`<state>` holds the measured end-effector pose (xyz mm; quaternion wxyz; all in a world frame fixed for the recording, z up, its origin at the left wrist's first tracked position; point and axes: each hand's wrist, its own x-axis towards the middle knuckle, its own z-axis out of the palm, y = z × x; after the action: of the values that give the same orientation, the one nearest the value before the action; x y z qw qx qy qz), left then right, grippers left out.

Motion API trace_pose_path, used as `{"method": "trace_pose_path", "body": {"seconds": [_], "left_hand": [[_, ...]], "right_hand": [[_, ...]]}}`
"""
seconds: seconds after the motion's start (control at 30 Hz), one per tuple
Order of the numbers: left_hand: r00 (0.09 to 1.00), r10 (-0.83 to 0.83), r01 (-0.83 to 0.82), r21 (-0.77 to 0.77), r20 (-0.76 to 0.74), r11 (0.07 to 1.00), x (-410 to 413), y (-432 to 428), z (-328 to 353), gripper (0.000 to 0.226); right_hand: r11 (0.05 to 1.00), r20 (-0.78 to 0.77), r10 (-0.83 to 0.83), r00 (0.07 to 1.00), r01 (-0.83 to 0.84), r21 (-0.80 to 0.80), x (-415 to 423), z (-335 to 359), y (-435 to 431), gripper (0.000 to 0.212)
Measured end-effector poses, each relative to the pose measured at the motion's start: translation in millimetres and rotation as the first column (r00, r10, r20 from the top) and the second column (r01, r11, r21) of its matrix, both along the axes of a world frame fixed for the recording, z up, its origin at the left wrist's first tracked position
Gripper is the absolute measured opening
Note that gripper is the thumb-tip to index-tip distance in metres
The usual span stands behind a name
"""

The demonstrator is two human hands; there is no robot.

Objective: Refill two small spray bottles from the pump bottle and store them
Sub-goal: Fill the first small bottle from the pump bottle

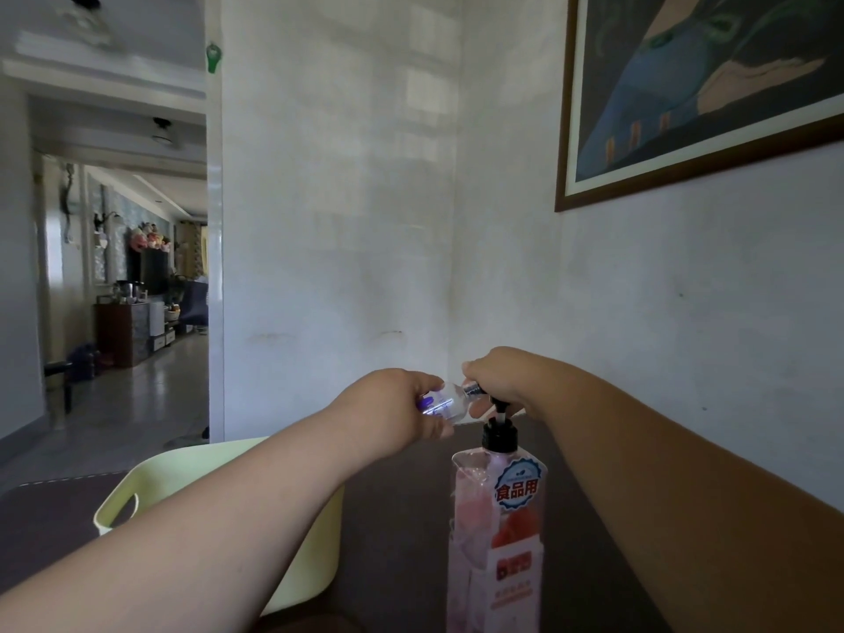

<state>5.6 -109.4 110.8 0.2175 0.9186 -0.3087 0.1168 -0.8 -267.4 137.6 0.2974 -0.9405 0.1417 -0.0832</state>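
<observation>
I have both hands raised above the dark tabletop, meeting over the pump bottle. My left hand holds the small spray bottle on its side, fingers curled round the clear body with its purple print. The bottle's silver collar points toward my right hand, whose fingers and thumb close on that collar. The right hand sits directly above the pump's black stem. I cannot tell whether it also touches the pump head, which is hidden beneath it.

The pump bottle stands upright on the tabletop near me, clear with pinkish contents, a black cap and a blue-edged label. To its left, partly under my left forearm, sits a pale yellow-green basket with a handle cut-out. A framed picture hangs on the wall at the right.
</observation>
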Motion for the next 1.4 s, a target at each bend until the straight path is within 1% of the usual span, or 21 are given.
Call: {"method": "trace_pose_path", "body": {"seconds": [0.07,0.13,0.2,0.27,0.37,0.5,0.53,0.6,0.63,0.7,0.73,0.8,0.87,1.0,1.03,1.1,1.17,1.23,1.3,1.37,1.4], "left_hand": [[1.000,-0.005,0.005,-0.005,-0.013,1.000,1,0,0,0.064],[1.000,-0.006,0.006,-0.002,-0.014,1.000,2,0,-1,0.063],[1.000,-0.005,0.006,0.011,-0.006,1.000,4,0,-5,0.062],[1.000,-0.009,0.009,0.034,0.000,0.999,4,-2,-9,0.061],[1.000,-0.005,0.005,0.028,-0.003,1.000,4,-4,-12,0.060],[1.000,-0.006,0.006,0.027,0.000,1.000,4,-2,-11,0.062],[1.000,-0.005,0.005,0.029,-0.001,1.000,4,-1,-12,0.062],[1.000,-0.001,0.001,0.028,-0.001,1.000,3,-1,-11,0.062],[1.000,-0.001,0.001,0.020,-0.001,1.000,2,0,-10,0.063],[1.000,-0.005,0.005,-0.002,0.005,1.000,1,0,-5,0.063],[1.000,-0.007,0.007,-0.008,0.012,1.000,1,1,-3,0.063],[1.000,-0.011,0.011,-0.005,0.022,1.000,0,0,1,0.063],[1.000,-0.012,0.012,0.006,0.024,1.000,0,0,2,0.063],[1.000,-0.009,0.009,0.011,0.006,1.000,1,0,0,0.064],[1.000,-0.010,0.010,0.008,0.005,1.000,2,0,0,0.064],[1.000,-0.011,0.011,0.003,0.002,1.000,5,1,-2,0.063],[1.000,-0.016,0.016,-0.001,-0.003,1.000,6,0,-5,0.062],[1.000,-0.021,0.021,0.006,0.003,1.000,6,-1,-10,0.060],[1.000,-0.026,0.026,0.016,-0.002,1.000,6,-3,-15,0.060],[1.000,-0.024,0.024,0.008,-0.006,1.000,6,-2,-16,0.060],[1.000,-0.025,0.025,0.010,-0.005,1.000,5,-2,-15,0.061]], "right_hand": [[1.000,0.006,0.018,1.000,-0.018,-0.007,3,-2,-1,0.021],[0.992,0.009,0.046,0.999,-0.045,-0.114,5,-5,-3,0.016],[0.978,0.020,0.029,0.999,-0.024,-0.207,9,-12,-5,0.025],[0.945,-0.014,0.038,0.999,-0.041,-0.323,18,-23,-9,0.029],[0.927,-0.028,0.020,0.999,-0.029,-0.375,27,-30,-12,0.029],[0.941,0.008,0.009,1.000,-0.006,-0.338,26,-28,-9,0.029],[0.956,0.013,-0.003,1.000,0.006,-0.292,23,-27,-7,0.029],[0.965,-0.025,0.005,1.000,-0.012,-0.264,15,-21,-4,0.028],[0.968,-0.015,0.022,1.000,-0.025,-0.248,12,-17,-4,0.026],[0.989,-0.030,0.043,0.999,-0.047,-0.142,4,-5,-5,0.021],[0.999,-0.018,0.027,0.999,-0.028,-0.041,2,-1,-5,0.020],[0.999,-0.020,0.034,0.999,-0.034,0.011,0,6,-5,0.022],[1.000,-0.023,0.029,0.999,-0.029,0.000,0,5,-4,0.026],[0.998,-0.013,0.041,0.999,-0.041,-0.039,4,-2,-3,0.020],[0.996,-0.015,0.058,0.998,-0.059,-0.059,5,-3,-3,0.019],[0.969,-0.041,0.106,0.993,-0.113,-0.220,8,-6,-4,0.018],[0.908,-0.059,0.114,0.992,-0.128,-0.400,8,-10,-5,0.024],[0.843,-0.080,0.110,0.991,-0.136,-0.521,12,-18,-9,0.028],[0.784,-0.119,0.109,0.987,-0.159,-0.601,14,-24,-10,0.028],[0.770,-0.116,0.104,0.988,-0.154,-0.619,19,-26,-12,0.028],[0.785,-0.111,0.091,0.990,-0.140,-0.604,20,-26,-11,0.028]]}}
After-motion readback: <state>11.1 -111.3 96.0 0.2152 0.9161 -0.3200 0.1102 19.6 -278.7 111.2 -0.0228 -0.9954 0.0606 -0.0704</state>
